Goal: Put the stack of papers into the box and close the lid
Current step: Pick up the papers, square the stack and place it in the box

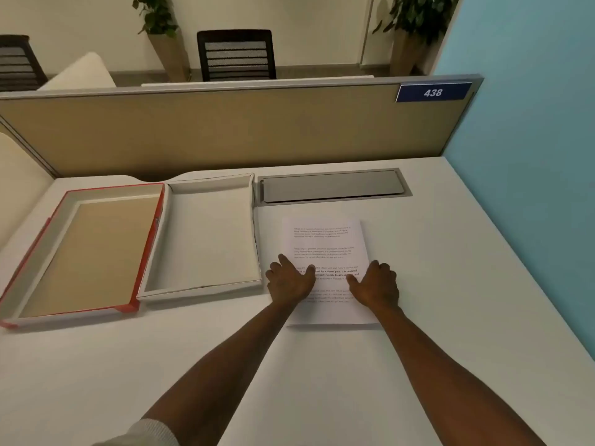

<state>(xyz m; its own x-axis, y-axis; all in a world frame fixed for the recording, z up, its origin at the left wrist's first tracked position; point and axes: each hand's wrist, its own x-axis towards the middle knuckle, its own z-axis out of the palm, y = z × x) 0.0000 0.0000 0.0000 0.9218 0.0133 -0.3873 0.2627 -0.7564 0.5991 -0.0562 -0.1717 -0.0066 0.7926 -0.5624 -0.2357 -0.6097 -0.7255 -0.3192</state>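
A stack of printed white papers (325, 243) lies flat on the white desk (322, 381), right of centre. My left hand (289, 280) rests at its left edge with the thumb on the top sheet. My right hand (376, 283) rests at the right edge in the same way. Both hands have fingers spread and lie on the paper, which stays flat on the desk. Left of the papers sits the white box (154, 252), uncovered, nothing inside. Its lid (38, 259), red outside with a brown inner face, lies upside down at the far left.
A grey cable hatch (331, 186) is set into the desk behind the papers. A tan partition (225, 130) closes the back and a blue wall (531, 156) the right side. A chair and potted plants stand beyond the partition.
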